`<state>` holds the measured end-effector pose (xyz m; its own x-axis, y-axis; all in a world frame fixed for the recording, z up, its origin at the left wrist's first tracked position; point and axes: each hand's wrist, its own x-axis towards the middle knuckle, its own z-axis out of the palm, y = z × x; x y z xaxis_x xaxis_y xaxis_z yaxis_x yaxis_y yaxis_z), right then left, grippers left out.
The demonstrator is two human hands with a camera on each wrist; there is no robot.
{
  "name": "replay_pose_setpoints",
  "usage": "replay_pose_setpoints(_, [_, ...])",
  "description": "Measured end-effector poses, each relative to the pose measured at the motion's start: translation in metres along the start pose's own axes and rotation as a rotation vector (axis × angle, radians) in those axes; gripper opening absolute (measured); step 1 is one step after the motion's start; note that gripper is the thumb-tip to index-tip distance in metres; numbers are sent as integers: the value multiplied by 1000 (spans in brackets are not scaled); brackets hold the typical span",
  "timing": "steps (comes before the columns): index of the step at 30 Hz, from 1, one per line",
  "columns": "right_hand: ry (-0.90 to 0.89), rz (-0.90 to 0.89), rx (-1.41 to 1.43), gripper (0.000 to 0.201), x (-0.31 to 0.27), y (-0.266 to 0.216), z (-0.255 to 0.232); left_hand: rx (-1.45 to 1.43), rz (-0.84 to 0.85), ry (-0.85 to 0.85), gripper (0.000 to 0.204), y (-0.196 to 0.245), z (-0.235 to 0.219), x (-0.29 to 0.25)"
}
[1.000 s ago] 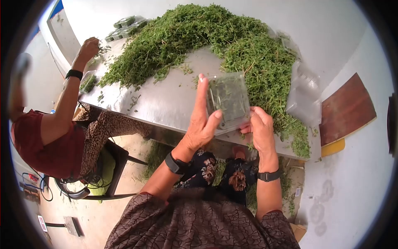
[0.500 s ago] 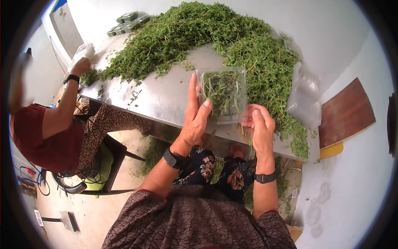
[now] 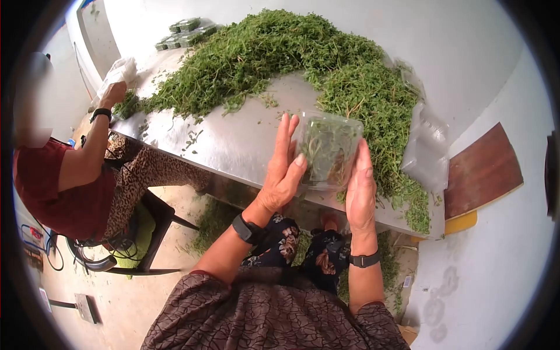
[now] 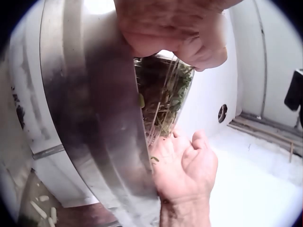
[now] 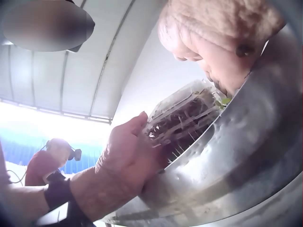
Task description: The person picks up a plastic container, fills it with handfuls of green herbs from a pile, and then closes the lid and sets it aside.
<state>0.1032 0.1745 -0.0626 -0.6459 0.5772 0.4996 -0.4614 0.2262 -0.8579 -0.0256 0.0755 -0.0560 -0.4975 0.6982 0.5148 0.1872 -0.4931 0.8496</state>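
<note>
A clear plastic box [image 3: 329,153] with green sprigs inside stands tilted between both hands above the table's near edge. My left hand [image 3: 281,175] grips its left side, thumb over the near edge and fingers raised beside it. Against the opposite side rests my right hand [image 3: 360,195], its fingers straight. In the left wrist view, the box [image 4: 175,99] has sprigs behind its wall and meets the open palm of the right hand [image 4: 187,170]. The right wrist view shows the left hand [image 5: 125,153] at one end of the box [image 5: 187,111].
A large heap of green sprigs [image 3: 274,49] covers the back and right of the metal table [image 3: 227,143]. Empty clear boxes [image 3: 424,146] lie at the right edge, filled ones [image 3: 189,36] at the back left. Another person [image 3: 64,181] sits at the left.
My right hand has left the box's lower right corner and lies flatter along its side. The box has shifted slightly right. The other person's hand has come down to a white bag.
</note>
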Motion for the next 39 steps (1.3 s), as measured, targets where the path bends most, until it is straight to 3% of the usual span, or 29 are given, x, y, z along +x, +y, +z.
replay_pose_setpoints(4, [-32,16,52,75,1,-3,-4,93,118,-26,72,-7,-4,6])
replay_pose_setpoints(6, [-16,5,104,76,2,-6,-7,34,48,-6,72,-5,-3,5])
replay_pose_setpoints(8, [170,110,863,76,3,-20,9,225,158,-76,72,-5,-4,5])
replay_pose_setpoints(9, [96,-44,29,76,1,-5,15,157,121,-47,71,-5,-3,4])
replay_pose_setpoints(12, [-19,45,262,77,4,-3,-5,-39,-66,17,70,-4,-5,8])
replay_pose_setpoints(27, [115,71,250,73,0,3,-6,-157,-102,136,68,2,-4,4])
replay_pose_setpoints(29, [155,62,366,72,0,6,-7,-158,-88,171,69,0,-3,1])
replay_pose_setpoints(31, [131,99,308,75,1,2,-1,123,196,30,71,-8,-2,-1])
replay_pose_setpoints(34, [89,85,139,79,-2,0,0,38,198,-77,72,-8,-3,5])
replay_pose_setpoints(35, [27,84,220,79,2,0,-4,4,74,-57,72,-2,-6,5])
replay_pose_setpoints(36, [-38,83,303,79,4,-1,-6,-1,80,-62,72,-1,-6,5])
replay_pose_setpoints(38, [20,80,361,79,1,-4,-4,-126,5,-111,71,-1,-7,5])
replay_pose_setpoints(39, [37,113,381,79,1,-6,-4,-55,62,-122,68,-3,-9,5])
